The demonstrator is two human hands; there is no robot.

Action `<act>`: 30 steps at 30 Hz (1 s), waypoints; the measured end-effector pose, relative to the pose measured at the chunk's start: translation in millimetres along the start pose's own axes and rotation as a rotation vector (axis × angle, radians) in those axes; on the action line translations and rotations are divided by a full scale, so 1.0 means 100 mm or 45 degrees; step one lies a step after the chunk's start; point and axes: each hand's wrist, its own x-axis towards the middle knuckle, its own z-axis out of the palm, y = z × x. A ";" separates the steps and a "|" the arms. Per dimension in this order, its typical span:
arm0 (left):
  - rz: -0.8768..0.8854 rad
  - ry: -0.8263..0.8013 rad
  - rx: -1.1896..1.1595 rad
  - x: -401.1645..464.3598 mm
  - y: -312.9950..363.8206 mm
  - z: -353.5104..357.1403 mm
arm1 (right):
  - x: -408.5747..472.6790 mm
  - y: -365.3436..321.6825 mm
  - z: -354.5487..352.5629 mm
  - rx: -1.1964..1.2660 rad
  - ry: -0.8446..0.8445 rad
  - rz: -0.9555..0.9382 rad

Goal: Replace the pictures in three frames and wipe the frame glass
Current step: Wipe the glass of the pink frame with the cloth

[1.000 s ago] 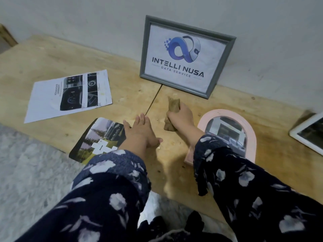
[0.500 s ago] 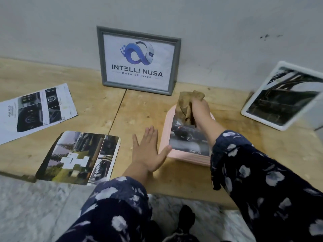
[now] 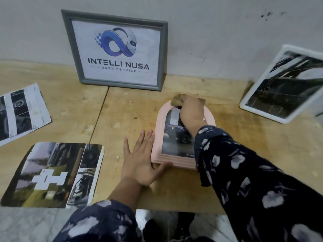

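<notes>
The wooden desk (image 3: 132,109) ran along a pale wall (image 3: 209,32), which served as a backrest. The grey frame (image 3: 114,49) with the logo print leaned upright against it, and the white frame (image 3: 281,86) tilted back at the far right, probably parked out of the working area. Only the pink arched frame (image 3: 183,133) lay flat, face up near the front edge between the two arms. That suited wiping, since downward pressure on the glass would be taken by the desk.

Two loose pictures lay off to the left, well apart from the frames: a glossy landscape print (image 3: 52,175) at the front edge and a car sheet (image 3: 19,112) further back. They looked like sheets set aside during the swaps, though which were old or new I could not tell.

The left hand (image 3: 141,159) lay flat with fingers straight and spread, its fingers along the pink frame's left side and its thumb hooked at the lower left corner. That was most likely a brace to stop the frame sliding. The right hand (image 3: 192,110) was curled round a bunched tan cloth (image 3: 178,100) and pressed it at the top of the arch, where rim met glass. The car picture beneath showed below the wrist.
</notes>
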 end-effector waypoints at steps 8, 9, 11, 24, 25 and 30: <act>0.008 -0.001 -0.012 0.02 0.00 0.00 | -0.14 0.02 -0.02 -0.090 -0.196 -0.171; 0.004 -0.013 -0.008 0.02 0.00 -0.01 | -0.18 -0.02 -0.04 -0.095 -0.236 -0.222; 0.000 -0.022 0.027 0.02 0.00 -0.01 | -0.27 -0.09 -0.05 -0.074 -0.246 -0.330; -0.117 0.004 0.048 -0.01 0.05 -0.03 | -0.76 -0.10 0.10 0.161 -0.477 -0.367; -0.117 0.012 0.039 -0.02 0.05 -0.03 | -0.82 -0.10 0.09 0.170 -0.483 -0.367; -0.129 0.010 0.021 -0.04 0.03 -0.02 | -1.04 -0.07 0.00 0.343 -0.488 -0.440</act>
